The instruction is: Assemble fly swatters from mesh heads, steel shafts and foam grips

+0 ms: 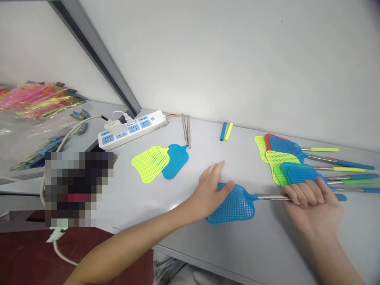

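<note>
My right hand (311,208) is wrapped around the shaft of a blue fly swatter (234,204), whose thin metal rod runs left from my fist to its perforated head. The blue end of its handle sticks out to the right of the fist. At the left edge of that head is my left hand (209,192), fingers stretched out and thumb over the mesh; whether it presses on it I cannot tell. Farther left, a yellow swatter head (151,163) overlaps a blue swatter head (176,162). Behind them lie two metal rods (186,130).
Several assembled swatters (285,158) are piled at the right. A blue sleeve (223,131) and a yellow sleeve (228,132) lie near the wall. A power strip (133,130) with plugs sits at the back left. Bagged colourful items (41,101) lie beyond the grey post (101,51).
</note>
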A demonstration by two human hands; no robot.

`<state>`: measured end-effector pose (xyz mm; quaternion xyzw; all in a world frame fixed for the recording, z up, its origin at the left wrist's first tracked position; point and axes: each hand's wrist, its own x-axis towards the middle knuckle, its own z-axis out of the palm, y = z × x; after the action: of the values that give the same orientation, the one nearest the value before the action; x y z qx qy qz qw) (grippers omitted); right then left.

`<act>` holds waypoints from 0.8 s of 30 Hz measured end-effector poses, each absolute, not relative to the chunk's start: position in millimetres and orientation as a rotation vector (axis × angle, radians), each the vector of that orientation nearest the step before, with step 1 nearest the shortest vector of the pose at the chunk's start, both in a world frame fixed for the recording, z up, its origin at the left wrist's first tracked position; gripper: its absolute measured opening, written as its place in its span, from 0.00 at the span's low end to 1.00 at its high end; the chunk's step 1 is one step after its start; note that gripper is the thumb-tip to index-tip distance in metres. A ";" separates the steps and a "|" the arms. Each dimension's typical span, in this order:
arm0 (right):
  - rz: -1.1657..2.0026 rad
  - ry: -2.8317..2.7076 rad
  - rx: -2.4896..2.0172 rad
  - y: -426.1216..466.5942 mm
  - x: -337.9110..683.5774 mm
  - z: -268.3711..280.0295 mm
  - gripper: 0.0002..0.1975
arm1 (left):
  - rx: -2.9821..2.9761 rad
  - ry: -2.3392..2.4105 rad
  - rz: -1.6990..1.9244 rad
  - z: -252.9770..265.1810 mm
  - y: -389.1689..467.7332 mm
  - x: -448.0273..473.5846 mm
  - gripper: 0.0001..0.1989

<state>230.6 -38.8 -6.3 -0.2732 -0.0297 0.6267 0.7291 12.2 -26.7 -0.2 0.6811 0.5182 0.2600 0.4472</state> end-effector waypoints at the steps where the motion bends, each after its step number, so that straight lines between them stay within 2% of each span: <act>1: 1.355 -0.084 -0.605 -38.4 232.9 -6.5 0.19 | 1.572 1.306 0.684 -2.9 -25.2 12.1 0.28; 5: 1.272 -0.106 -0.617 -38.6 238.1 -7.4 0.19 | 1.049 1.293 0.784 -6.9 -19.5 11.6 0.37; 12: 1.161 -0.208 -0.530 -40.3 247.7 -4.0 0.18 | 0.690 1.175 0.872 0.7 -17.4 10.7 0.38; 14: 1.152 -0.243 -0.522 -40.3 249.5 -2.0 0.18 | 0.594 1.063 0.829 3.6 -15.8 10.6 0.35; 19: 1.255 -0.261 -0.523 -40.3 248.5 -0.3 0.20 | 0.242 0.772 0.448 11.2 -7.8 7.8 0.16; 24: 1.354 -0.237 -0.481 -41.9 244.2 -1.7 0.21 | 0.063 0.711 0.361 9.3 -7.4 6.7 0.13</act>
<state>244.2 -41.9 -1.7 -0.2198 -0.1081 0.6187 0.7465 6.7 -7.4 9.3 0.0308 0.3461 0.1758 0.9211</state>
